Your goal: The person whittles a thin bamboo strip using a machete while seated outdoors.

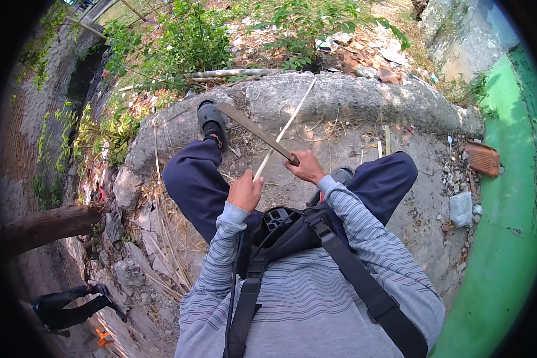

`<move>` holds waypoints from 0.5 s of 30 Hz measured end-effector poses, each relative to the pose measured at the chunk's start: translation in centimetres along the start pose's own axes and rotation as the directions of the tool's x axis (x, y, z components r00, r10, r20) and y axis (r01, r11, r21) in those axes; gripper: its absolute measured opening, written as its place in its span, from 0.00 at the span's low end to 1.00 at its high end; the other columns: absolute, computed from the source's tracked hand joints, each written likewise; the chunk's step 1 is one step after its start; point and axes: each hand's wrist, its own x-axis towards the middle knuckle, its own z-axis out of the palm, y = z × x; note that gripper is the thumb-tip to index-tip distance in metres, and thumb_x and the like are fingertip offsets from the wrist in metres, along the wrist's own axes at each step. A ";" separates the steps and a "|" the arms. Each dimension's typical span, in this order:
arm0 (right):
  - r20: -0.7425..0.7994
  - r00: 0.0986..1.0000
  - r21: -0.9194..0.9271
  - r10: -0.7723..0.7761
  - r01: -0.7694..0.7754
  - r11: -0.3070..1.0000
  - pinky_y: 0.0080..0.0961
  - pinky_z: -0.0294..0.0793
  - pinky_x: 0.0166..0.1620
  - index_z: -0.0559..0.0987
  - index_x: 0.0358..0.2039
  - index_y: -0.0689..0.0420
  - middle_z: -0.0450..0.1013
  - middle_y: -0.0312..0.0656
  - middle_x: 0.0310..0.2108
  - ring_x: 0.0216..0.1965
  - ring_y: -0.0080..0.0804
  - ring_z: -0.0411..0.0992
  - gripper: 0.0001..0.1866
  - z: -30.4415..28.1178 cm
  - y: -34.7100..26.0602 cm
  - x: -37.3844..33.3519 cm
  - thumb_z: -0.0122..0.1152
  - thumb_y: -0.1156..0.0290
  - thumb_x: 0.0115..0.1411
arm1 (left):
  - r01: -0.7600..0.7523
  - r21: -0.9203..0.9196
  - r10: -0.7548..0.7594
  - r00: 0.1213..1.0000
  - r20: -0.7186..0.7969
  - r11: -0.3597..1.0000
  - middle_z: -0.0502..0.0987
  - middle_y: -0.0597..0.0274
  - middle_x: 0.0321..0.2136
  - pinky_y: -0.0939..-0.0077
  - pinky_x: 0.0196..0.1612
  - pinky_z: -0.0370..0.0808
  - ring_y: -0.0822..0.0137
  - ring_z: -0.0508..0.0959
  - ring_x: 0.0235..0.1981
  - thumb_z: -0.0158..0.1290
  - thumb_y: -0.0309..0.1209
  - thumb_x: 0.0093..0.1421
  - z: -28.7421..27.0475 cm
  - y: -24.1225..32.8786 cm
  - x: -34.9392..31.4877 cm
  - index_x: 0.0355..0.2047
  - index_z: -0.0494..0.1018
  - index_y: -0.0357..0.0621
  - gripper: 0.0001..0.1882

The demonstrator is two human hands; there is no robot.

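A long pale strip [294, 116], which looks like split bamboo, slants up and away to the right. My left hand [245, 191] is closed around its near end. My right hand [308, 167] grips the handle of a machete [249, 127], whose broad dull blade points away to the left. Blade and strip cross just ahead of my hands; whether the edge touches the strip, I cannot tell. Both hands are between my bent knees, in front of the black harness at my waist.
A rough stone ledge [364, 98] curves across the front, with plants and litter beyond. Several thin strips [161, 230] lie at my left. On the right are a reddish hollow brick [483, 159], a whitish bag [460, 209] and a green wall [502, 238]. Another person's dark-clothed legs [71, 307] show at lower left.
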 end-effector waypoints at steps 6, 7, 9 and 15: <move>0.068 0.997 0.010 -0.039 0.039 0.999 0.42 0.75 0.32 0.83 0.31 0.58 0.76 0.51 0.21 0.25 0.52 0.78 0.16 1.0 -2.5 -1.4 0.70 0.57 0.56 | 0.066 -0.185 -0.056 0.997 0.054 0.981 0.78 0.31 0.31 0.38 0.40 0.70 0.29 0.77 0.38 0.49 0.41 0.71 3.4 -1.1 1.9 0.37 0.68 0.34 0.18; 0.075 0.996 0.009 -0.043 0.043 0.999 0.43 0.76 0.33 0.82 0.30 0.57 0.76 0.52 0.21 0.27 0.55 0.77 0.15 1.4 -2.4 -1.6 0.70 0.57 0.55 | 0.065 -0.184 -0.056 0.997 0.055 0.981 0.78 0.31 0.31 0.38 0.40 0.70 0.29 0.77 0.38 0.49 0.41 0.71 4.3 -1.9 2.3 0.37 0.68 0.34 0.18; 0.069 0.996 0.001 -0.064 0.064 0.998 0.44 0.76 0.33 0.82 0.30 0.58 0.76 0.53 0.22 0.27 0.56 0.77 0.15 2.0 -2.1 -1.8 0.69 0.58 0.55 | 0.020 -0.218 -0.010 0.999 0.047 0.976 0.77 0.30 0.32 0.38 0.40 0.69 0.28 0.77 0.38 0.48 0.40 0.72 6.2 -3.5 2.8 0.38 0.68 0.35 0.17; 0.007 1.000 -0.046 0.004 -0.003 0.999 0.46 0.75 0.33 0.80 0.27 0.60 0.75 0.55 0.22 0.27 0.59 0.76 0.13 1.9 0.0 -0.8 0.66 0.62 0.51 | -0.055 -0.242 0.081 0.992 0.099 0.969 0.76 0.30 0.33 0.37 0.40 0.69 0.28 0.76 0.38 0.46 0.39 0.73 7.0 -4.0 2.3 0.38 0.67 0.35 0.16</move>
